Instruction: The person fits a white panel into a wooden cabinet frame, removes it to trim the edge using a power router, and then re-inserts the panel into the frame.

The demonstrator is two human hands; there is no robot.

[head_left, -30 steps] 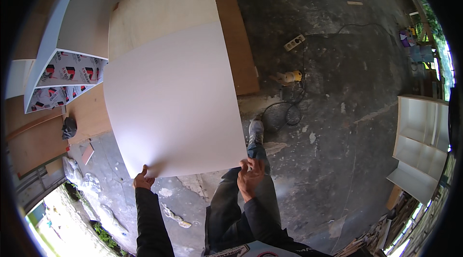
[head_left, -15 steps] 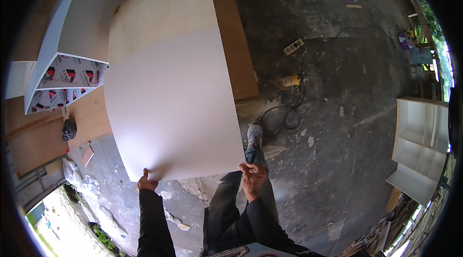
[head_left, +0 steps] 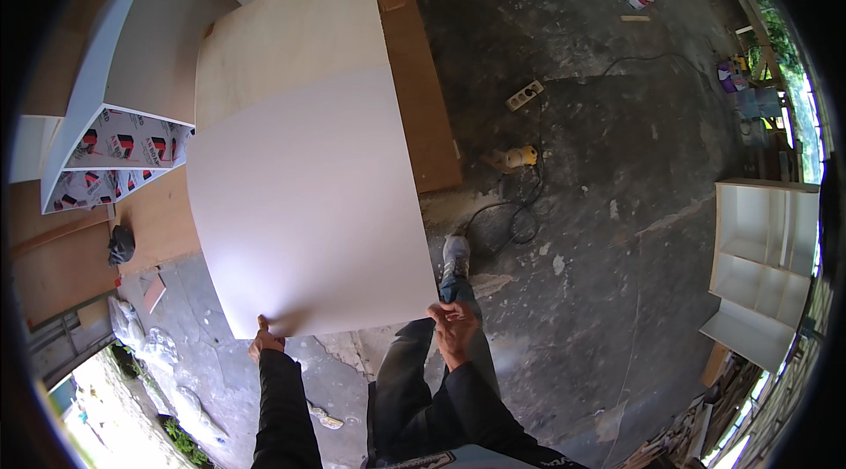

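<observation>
Head view: still pinching white sheet (head_left: 308, 205) with left hand (head_left: 267, 342), right hand (head_left: 456, 331); hardly slid on pale board (head_left: 291, 37), seemingly steady.

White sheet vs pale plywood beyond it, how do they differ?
Colour: white sheet is plain white; plywood is pale tan.
Visible area: sheet larger, plywood smaller.
Hold: left hand and right hand grip the sheet's near edge; neither touches the visible plywood.
Shared: similar width where they meet.

The smooth rectangular sheet (head_left: 308, 214) is lilac-tinted white; the flat plywood panel (head_left: 291, 37), pale tan. Red-and-black motifs dot the whitish lining (head_left: 141, 141) of the angular grey-sided cabinet (head_left: 154, 37). Pale blotches mottle the dark grey concrete floor (head_left: 599, 319).
</observation>
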